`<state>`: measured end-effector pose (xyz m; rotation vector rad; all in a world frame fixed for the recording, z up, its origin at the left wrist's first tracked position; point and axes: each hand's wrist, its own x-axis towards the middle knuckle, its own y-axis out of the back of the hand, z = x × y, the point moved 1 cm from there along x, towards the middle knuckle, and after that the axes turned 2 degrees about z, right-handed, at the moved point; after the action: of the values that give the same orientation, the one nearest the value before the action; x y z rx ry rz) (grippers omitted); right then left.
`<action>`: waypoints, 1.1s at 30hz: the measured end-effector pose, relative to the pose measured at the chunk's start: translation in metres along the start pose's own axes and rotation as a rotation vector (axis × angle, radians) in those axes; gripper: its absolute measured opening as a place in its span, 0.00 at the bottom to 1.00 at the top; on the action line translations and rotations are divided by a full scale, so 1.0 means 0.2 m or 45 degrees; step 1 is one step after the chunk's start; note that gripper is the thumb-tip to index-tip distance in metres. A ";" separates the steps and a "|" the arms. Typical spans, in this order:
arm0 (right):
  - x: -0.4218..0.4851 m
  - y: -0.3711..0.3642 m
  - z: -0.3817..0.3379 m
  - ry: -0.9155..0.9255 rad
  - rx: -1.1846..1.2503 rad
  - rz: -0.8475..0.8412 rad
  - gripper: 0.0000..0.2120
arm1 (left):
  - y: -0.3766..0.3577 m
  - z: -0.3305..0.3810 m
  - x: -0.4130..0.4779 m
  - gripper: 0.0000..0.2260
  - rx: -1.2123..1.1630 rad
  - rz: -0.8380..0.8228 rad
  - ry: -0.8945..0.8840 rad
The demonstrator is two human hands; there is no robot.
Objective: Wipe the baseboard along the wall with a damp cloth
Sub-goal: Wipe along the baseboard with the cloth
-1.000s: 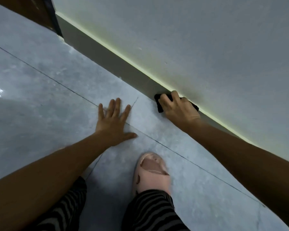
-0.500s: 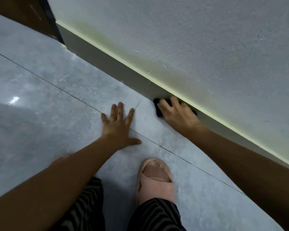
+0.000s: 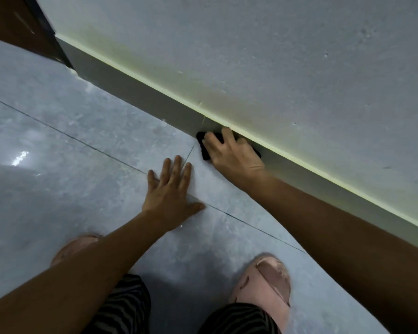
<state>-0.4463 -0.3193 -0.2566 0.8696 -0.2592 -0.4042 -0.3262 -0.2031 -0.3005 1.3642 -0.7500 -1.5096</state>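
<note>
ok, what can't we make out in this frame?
All in the head view:
1. Cloth: mostly under the right hand. Its size, its dampness and whether the thumb pinches it are hidden.
2. Baseboard: the part behind the cloth is covered, and its right end runs off the frame edge.
3. Left slipper: mostly behind the left arm, and blurred.
4. Dirt on the baseboard: too faint to tell.
</note>
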 end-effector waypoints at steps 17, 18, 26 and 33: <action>-0.34 0.02 0.21 -0.030 -0.094 0.037 0.21 | -0.02 0.17 0.06 0.41 0.147 -0.009 -0.295; -0.34 0.00 0.19 -0.019 -0.087 0.017 0.20 | -0.03 0.18 0.06 0.42 0.163 -0.023 -0.308; -0.69 -0.13 0.25 -0.010 -0.003 -0.136 0.24 | -0.06 0.23 0.06 0.44 0.126 -0.019 -0.213; -0.55 0.01 0.29 -0.088 0.066 0.084 0.25 | -0.09 0.34 0.07 0.41 0.087 0.028 -0.270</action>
<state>-0.5660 -0.3097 -0.2255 0.8968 -0.3625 -0.3673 -0.3948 -0.2183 -0.3080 1.2536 -0.9536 -1.6408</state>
